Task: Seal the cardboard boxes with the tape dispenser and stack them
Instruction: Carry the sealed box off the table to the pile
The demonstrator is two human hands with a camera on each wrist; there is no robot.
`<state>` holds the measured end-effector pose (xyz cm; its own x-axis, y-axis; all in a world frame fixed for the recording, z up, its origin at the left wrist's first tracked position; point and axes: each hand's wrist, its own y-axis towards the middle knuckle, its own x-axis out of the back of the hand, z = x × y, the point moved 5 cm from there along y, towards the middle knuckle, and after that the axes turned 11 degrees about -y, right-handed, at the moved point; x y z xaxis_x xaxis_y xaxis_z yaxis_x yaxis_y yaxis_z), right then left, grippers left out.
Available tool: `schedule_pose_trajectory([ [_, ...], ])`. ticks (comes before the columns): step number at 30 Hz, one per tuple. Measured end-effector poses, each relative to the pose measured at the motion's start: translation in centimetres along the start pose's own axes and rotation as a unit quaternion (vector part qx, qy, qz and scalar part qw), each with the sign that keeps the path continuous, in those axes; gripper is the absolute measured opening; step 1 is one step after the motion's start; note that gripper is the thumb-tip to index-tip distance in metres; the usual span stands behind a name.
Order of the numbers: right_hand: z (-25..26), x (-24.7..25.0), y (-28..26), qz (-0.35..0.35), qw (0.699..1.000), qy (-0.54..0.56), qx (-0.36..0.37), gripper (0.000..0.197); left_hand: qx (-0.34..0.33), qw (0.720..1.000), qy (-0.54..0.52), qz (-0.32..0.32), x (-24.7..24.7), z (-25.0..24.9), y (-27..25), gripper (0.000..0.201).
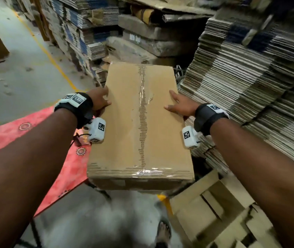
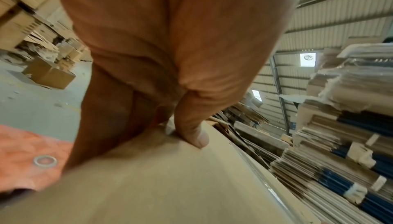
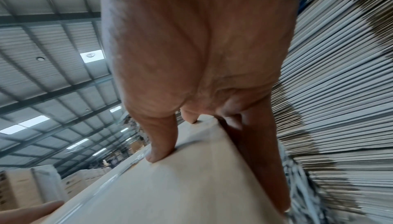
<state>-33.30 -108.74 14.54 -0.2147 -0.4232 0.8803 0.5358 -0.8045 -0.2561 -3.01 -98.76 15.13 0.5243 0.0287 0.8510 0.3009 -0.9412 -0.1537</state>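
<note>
A long brown cardboard box (image 1: 124,122) has its top seam closed under clear tape (image 1: 143,97), which wraps over the near end. I hold it off the floor between both hands. My left hand (image 1: 99,100) grips the left top edge: the thumb (image 2: 191,126) lies on the lid (image 2: 170,185) and the fingers run down the side. On the right edge, my right hand (image 1: 180,104) has its thumb (image 3: 161,140) pressed on the top (image 3: 170,194) and its fingers down the right wall. No tape dispenser shows in any view.
Tall stacks of flattened cartons (image 1: 250,86) rise close on the right, with more at the back left (image 1: 81,24). A red patterned table cover (image 1: 17,136) lies at the left. Flat cartons (image 1: 214,212) lie at the lower right, by a sandalled foot (image 1: 164,231).
</note>
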Motion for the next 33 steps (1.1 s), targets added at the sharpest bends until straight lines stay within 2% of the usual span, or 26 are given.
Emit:
schedule_pose_trajectory([
  [2, -3.4, 0.5, 0.8, 0.007, 1.0, 0.01, -0.012, 0.091, 0.006, 1.0, -0.013, 0.015, -2.4, -1.9, 2.0, 0.047],
  [6, -9.9, 0.6, 2.7, 0.006, 0.999, 0.026, -0.026, 0.084, 0.018, 0.999, -0.019, 0.022, -7.6, -4.5, 6.1, 0.064],
  [9, -14.5, -0.5, 4.4, 0.002, 0.999, 0.016, -0.033, 0.085, 0.05, 0.998, -0.016, 0.035, -12.1, -5.6, 8.4, 0.071],
  [14, -20.1, -2.3, 7.6, 0.015, 0.999, 0.019, -0.045, 0.084, 0.057, 0.997, -0.019, 0.05, -17.8, -6.4, 11.9, 0.073],
  [16, -21.8, -3.1, 9.2, 0.025, 0.998, 0.018, -0.049, 0.084, 0.057, 0.996, -0.028, 0.06, -19.7, -6.5, 13.3, 0.076],
  [21, -25.6, -5.9, 13.6, 0.05, 0.996, 0.029, -0.065, 0.085, 0.106, 0.988, -0.05, 0.102, -24.2, -6.1, 16.9, 0.079],
  [27, -29.3, -9.9, 18.8, 0.086, 0.987, 0.093, -0.103, 0.086, 0.161, 0.974, -0.066, 0.146, -28.4, -5.3, 21.2, 0.079],
  [33, -31.9, -12.6, 23.3, 0.103, 0.98, 0.123, -0.119, 0.084, 0.171, 0.966, -0.094, 0.169, -31.7, -3.7, 25.3, 0.082],
])
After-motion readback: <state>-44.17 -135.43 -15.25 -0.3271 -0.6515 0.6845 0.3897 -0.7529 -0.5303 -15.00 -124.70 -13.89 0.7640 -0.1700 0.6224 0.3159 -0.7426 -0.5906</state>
